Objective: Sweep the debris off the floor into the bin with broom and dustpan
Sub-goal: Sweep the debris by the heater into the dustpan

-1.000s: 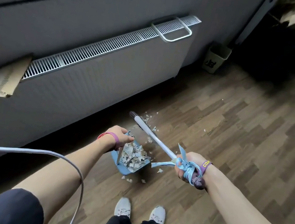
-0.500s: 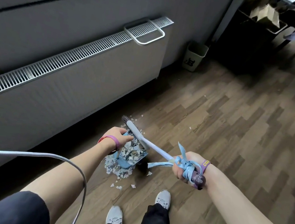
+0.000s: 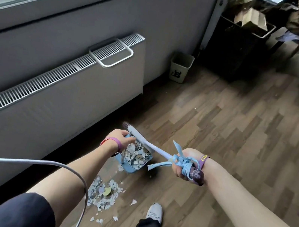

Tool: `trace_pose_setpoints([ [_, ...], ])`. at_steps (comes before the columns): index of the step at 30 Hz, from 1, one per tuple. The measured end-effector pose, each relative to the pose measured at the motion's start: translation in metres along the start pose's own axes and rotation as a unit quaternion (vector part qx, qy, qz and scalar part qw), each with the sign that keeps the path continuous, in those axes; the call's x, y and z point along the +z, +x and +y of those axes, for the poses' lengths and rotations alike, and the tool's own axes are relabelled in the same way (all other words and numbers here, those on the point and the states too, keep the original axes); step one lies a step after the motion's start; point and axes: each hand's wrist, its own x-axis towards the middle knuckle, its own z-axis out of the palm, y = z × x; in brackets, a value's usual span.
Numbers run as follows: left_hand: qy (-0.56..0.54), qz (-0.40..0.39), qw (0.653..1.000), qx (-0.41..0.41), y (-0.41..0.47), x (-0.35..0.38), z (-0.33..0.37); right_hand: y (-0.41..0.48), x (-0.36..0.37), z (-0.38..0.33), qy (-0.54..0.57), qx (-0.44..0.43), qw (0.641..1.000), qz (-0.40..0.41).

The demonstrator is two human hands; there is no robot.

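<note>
My left hand (image 3: 120, 139) grips the handle of a blue dustpan (image 3: 132, 163) held up off the floor and loaded with pale paper scraps. My right hand (image 3: 185, 164) is closed around the broom (image 3: 155, 149), a pale handle tied with a light blue ribbon; its far end lies across the top of the dustpan. A pile of spilled debris (image 3: 104, 193) lies on the wood floor below the pan, near my left leg. A small beige bin (image 3: 181, 67) stands against the wall past the radiator.
A long grey radiator (image 3: 66, 87) with a grille top and a metal handle runs along the left. A dark crate of cardboard (image 3: 242, 36) stands in the far corner. A white cable (image 3: 37, 163) loops across my left arm. My white shoe (image 3: 155, 212) is beside the debris.
The dustpan has been lifted off the floor and part of its load has spilled into a pile below. I have stepped forward, so the bin looks nearer.
</note>
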Motion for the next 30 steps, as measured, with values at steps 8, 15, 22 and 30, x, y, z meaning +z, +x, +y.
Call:
trace_pose_setpoints([
  [8,0.027,0.037,0.999,0.011,0.069,0.019,0.119,-0.013,-0.056,-0.113,-0.037,0.003,0.989,0.140],
  [15,0.031,0.065,0.997,0.033,0.141,0.024,0.196,-0.009,-0.093,-0.210,-0.202,-0.044,0.972,0.107],
  [22,0.007,0.057,0.997,0.043,0.256,0.023,0.276,0.016,-0.119,-0.338,-0.077,-0.029,0.990,0.116],
  [30,0.000,0.058,0.998,0.021,0.368,-0.002,0.377,0.011,-0.145,-0.486,-0.130,0.003,0.984,0.122],
])
